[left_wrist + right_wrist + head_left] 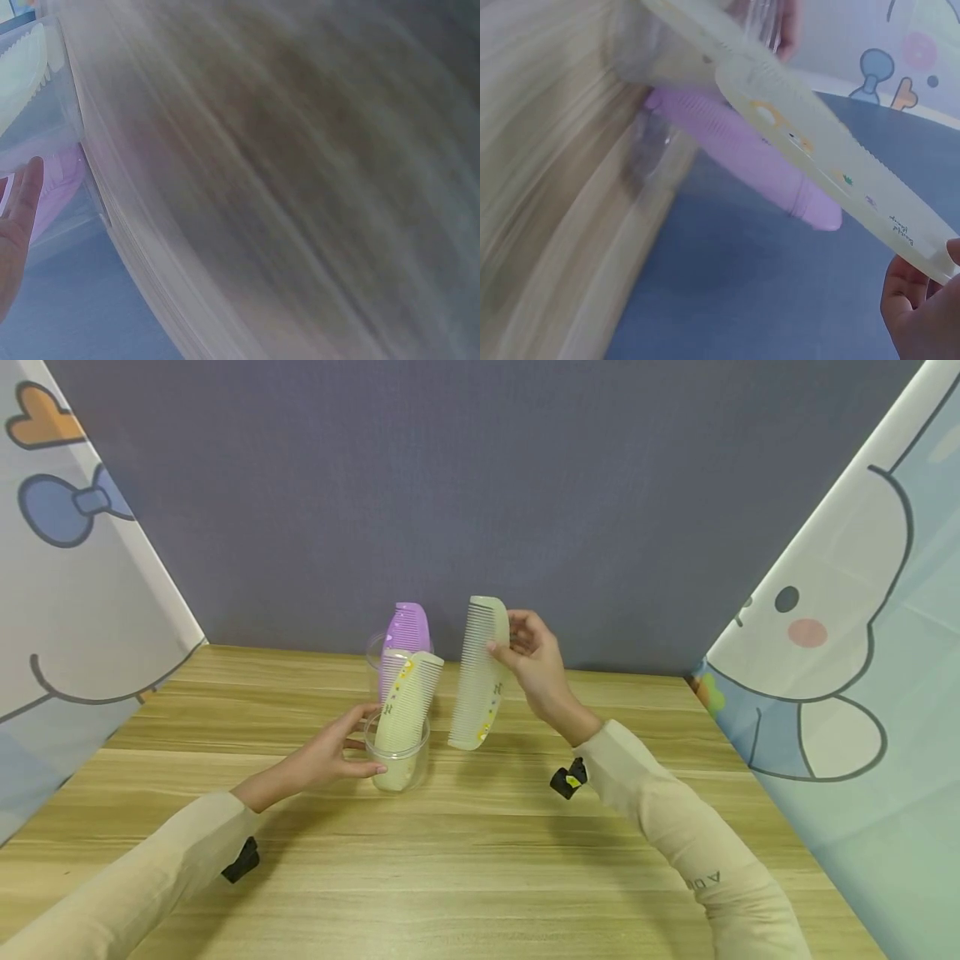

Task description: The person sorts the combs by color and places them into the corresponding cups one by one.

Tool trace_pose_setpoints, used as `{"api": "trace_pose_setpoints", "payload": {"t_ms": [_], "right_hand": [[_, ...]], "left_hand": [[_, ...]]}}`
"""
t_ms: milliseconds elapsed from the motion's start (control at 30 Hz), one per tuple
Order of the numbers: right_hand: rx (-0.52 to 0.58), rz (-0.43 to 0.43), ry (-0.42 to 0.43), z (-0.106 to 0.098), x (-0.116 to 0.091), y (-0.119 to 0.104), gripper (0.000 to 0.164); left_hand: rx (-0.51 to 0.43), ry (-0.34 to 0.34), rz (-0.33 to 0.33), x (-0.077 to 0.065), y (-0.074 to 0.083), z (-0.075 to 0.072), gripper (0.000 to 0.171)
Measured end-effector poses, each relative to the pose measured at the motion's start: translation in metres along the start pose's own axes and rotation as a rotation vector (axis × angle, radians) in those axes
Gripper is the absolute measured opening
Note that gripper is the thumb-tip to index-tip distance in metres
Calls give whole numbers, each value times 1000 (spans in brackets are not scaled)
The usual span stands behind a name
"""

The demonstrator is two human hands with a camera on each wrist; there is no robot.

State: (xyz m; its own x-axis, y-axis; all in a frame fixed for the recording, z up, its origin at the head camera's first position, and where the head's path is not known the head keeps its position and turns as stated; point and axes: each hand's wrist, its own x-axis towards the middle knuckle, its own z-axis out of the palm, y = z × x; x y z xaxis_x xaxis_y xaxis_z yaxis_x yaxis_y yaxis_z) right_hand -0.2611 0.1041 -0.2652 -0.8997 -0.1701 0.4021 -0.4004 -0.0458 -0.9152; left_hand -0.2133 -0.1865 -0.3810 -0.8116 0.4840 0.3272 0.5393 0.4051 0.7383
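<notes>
My right hand (540,668) pinches a pale green comb (480,668) by its spine and holds it up, teeth facing left. Small yellow flower prints mark the comb's lower end. To its left, another pale comb (408,702) leans upright in a clear plastic cup (422,752). My left hand (330,752) holds this cup from the left, thumb at the front and fingers behind. Just behind stands a second clear cup (372,653) with a purple comb (408,631) in it. In the right wrist view, the held comb (840,169) overlaps the purple comb (735,150).
All this is on a wood-grain table (420,877) with a dark grey panel (480,510) behind it. Cartoon-printed sheets flank the left (90,602) and right (862,827) sides. A black strap (567,778) hangs at the right wrist.
</notes>
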Motion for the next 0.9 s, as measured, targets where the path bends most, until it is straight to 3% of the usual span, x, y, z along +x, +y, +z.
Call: {"api": "trace_pose_setpoints", "payload": {"t_ms": [500, 900], "right_hand": [[187, -138, 42, 34, 1, -12, 36], [158, -169, -10, 57, -6, 0, 35]], "left_hand": [[-1, -3, 3, 0, -1, 1, 79], [3, -5, -1, 0, 1, 1, 79]]}}
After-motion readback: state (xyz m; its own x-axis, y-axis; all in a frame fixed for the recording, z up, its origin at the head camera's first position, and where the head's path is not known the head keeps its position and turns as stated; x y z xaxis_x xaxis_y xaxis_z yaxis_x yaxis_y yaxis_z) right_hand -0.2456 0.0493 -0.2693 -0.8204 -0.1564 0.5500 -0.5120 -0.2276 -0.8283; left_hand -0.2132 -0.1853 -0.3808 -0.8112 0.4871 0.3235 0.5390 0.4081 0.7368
